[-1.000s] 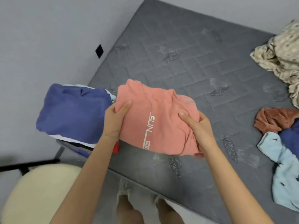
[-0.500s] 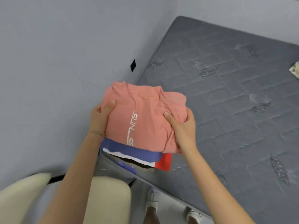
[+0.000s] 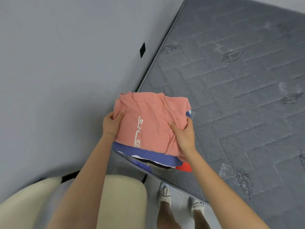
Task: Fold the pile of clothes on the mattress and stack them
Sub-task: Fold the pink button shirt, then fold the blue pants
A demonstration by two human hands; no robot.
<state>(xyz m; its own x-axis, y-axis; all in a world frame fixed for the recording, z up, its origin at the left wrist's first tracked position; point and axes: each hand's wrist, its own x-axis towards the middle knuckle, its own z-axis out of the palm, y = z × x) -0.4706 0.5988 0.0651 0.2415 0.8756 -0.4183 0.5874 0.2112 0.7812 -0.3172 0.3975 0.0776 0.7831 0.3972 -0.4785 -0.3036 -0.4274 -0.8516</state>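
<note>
Carried over from the open mattress a second ago, the fingers [image 3: 120, 114] of the left hand [image 3: 111, 125] and the right hand [image 3: 184, 136] are curling round opposite edges of the folded pink shirt [image 3: 148, 123], thumbs lying on top and gripping it from both sides. It is sitting on the stack, covering a blue garment [image 3: 153, 155] with a red piece [image 3: 184, 166] peeking out below, at the corner of the mattress [image 3: 239, 96] by the wall. Just beside that corner, a cream chair [image 3: 125, 195] is standing.
</note>
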